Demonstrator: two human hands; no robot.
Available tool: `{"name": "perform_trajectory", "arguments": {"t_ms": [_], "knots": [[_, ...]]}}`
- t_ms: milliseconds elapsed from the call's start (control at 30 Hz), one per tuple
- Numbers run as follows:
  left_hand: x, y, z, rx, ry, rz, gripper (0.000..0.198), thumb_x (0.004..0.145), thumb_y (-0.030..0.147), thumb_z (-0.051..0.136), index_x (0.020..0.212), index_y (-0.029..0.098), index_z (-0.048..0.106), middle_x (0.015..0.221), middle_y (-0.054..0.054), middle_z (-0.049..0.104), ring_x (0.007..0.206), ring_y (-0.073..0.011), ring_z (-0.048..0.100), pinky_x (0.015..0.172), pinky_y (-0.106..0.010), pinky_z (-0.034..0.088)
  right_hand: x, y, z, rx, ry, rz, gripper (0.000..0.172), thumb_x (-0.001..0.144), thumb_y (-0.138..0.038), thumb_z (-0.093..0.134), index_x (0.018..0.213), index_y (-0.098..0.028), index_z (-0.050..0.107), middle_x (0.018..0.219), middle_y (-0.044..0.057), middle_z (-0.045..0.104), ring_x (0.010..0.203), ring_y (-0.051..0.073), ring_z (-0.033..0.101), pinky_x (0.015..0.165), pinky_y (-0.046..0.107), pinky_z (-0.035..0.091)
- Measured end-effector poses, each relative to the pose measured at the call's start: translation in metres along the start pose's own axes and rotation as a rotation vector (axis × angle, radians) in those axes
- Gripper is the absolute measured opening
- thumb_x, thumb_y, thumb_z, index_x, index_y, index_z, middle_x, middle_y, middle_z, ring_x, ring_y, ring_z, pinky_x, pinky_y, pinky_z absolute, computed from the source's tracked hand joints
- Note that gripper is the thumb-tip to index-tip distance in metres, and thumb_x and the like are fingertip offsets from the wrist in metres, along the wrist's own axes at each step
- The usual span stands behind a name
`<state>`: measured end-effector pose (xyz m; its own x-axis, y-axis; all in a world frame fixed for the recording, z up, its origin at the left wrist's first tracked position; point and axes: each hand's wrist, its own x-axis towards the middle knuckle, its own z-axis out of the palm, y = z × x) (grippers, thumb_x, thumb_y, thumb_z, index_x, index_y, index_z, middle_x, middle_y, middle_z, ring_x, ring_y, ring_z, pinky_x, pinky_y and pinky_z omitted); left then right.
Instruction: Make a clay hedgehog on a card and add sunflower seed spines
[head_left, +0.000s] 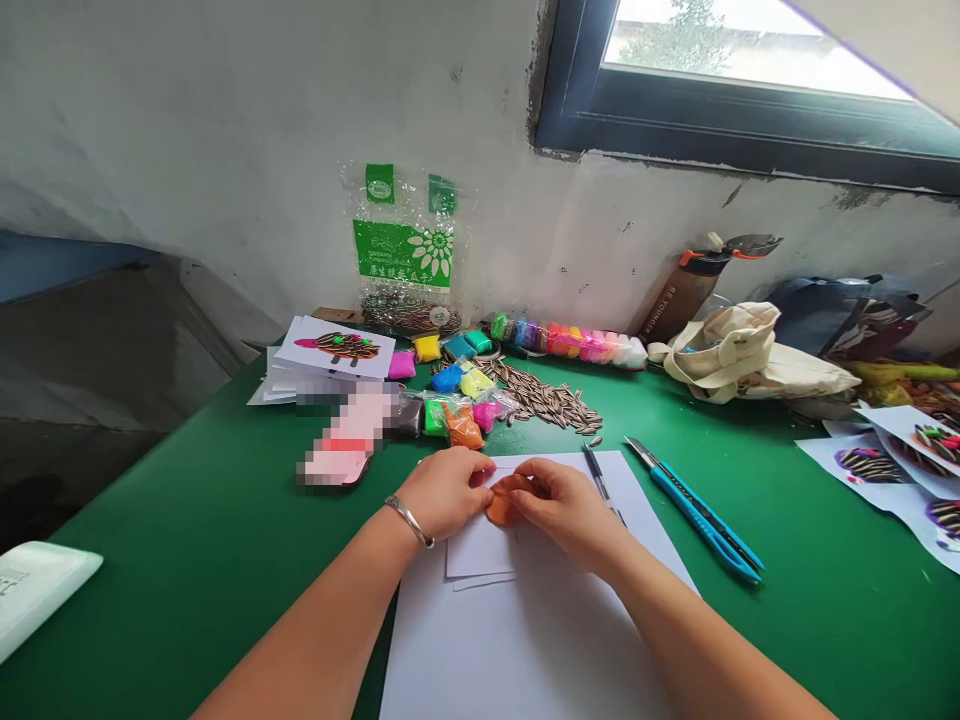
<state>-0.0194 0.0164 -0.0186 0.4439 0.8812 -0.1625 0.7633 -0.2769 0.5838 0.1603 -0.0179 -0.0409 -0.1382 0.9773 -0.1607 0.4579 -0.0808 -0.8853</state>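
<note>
1. Flattened orange clay (501,508) on a small white card (480,557), between both hands, near the card's upper part.
2. At the clay's left edge, left hand (444,492): fingers bent, thumb touching or almost touching the clay; gripping or merely resting, impossible to tell.
3. Over its right side, right hand (571,508): fingers curled, thumb and forefinger close together on the clay; pinching or just pressing, impossible to tell.
4. Hidden: some fingertips, plus part of the clay's rim.
5. Beneath the card, a large white sheet (525,650), cut off at the bottom.
6. Alongside, a pen (597,470), partly behind the right hand, and a blue cutter (697,512).
7. Beyond, an orange packet (463,426) and loose sunflower seeds (555,397).
8. Far left, a pixelated pink object (351,430), hard to identify.
</note>
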Motion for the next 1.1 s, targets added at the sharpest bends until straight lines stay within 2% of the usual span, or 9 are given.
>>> {"name": "perform_trajectory", "arguments": {"t_ms": [167,300,467,600,900,1100], "knots": [[0.0,0.0,0.002,0.031,0.013,-0.001,0.006,0.072,0.025,0.057,0.067,0.021,0.057,0.072,0.001,0.058,0.067,-0.0161,0.051,0.052,-0.026,0.024,-0.001,0.001,-0.005,-0.102,0.019,0.015,0.021,0.078,-0.042,0.058,0.084,-0.023,0.064,0.064,-0.002,0.061,0.058,0.014,0.049,0.05,0.024,0.032],[0.001,0.0,0.003,0.049,0.012,-0.001,0.007,0.072,0.027,0.057,0.068,0.021,0.056,0.073,0.001,0.058,0.068,-0.0165,0.052,0.052,-0.026,0.024,-0.002,-0.001,-0.016,-0.12,0.034,0.025,0.029,0.079,-0.047,0.057,0.093,-0.023,0.064,0.064,-0.001,0.059,0.058,0.014,0.048,0.051,0.025,0.033],[0.001,0.001,0.003,0.069,0.01,-0.008,0.005,0.072,0.026,0.058,0.071,0.022,0.058,0.076,0.0,0.06,0.07,-0.0172,0.054,0.053,-0.026,0.026,-0.002,0.001,-0.024,-0.145,0.031,0.032,0.024,0.078,-0.036,0.056,0.095,-0.021,0.063,0.066,-0.001,0.06,0.06,0.015,0.05,0.053,0.025,0.035],[0.001,0.001,0.004,0.083,0.007,-0.013,0.005,0.073,0.026,0.058,0.075,0.023,0.06,0.078,0.0,0.061,0.072,-0.0178,0.055,0.054,-0.026,0.028,-0.001,0.004,-0.025,-0.17,0.027,0.029,0.028,0.076,-0.031,0.056,0.102,-0.021,0.062,0.069,-0.001,0.063,0.062,0.015,0.053,0.054,0.024,0.037],[0.001,0.0,0.006,0.101,0.016,-0.035,0.014,0.074,0.026,0.057,0.086,0.026,0.064,0.085,0.001,0.063,0.077,-0.0177,0.057,0.058,-0.025,0.033,-0.006,0.0,-0.028,-0.412,0.018,-0.021,0.034,0.077,-0.022,0.053,0.109,-0.023,0.063,0.073,-0.001,0.065,0.065,0.014,0.056,0.057,0.022,0.035],[0.002,0.002,0.005,0.114,0.01,-0.037,0.006,0.073,0.026,0.058,0.077,0.024,0.062,0.077,0.001,0.061,0.072,-0.0168,0.056,0.056,-0.025,0.032,-0.003,0.004,-0.029,-0.421,0.024,-0.021,0.036,0.077,-0.021,0.053,0.111,-0.023,0.063,0.074,-0.001,0.065,0.066,0.014,0.057,0.058,0.022,0.036]]}}
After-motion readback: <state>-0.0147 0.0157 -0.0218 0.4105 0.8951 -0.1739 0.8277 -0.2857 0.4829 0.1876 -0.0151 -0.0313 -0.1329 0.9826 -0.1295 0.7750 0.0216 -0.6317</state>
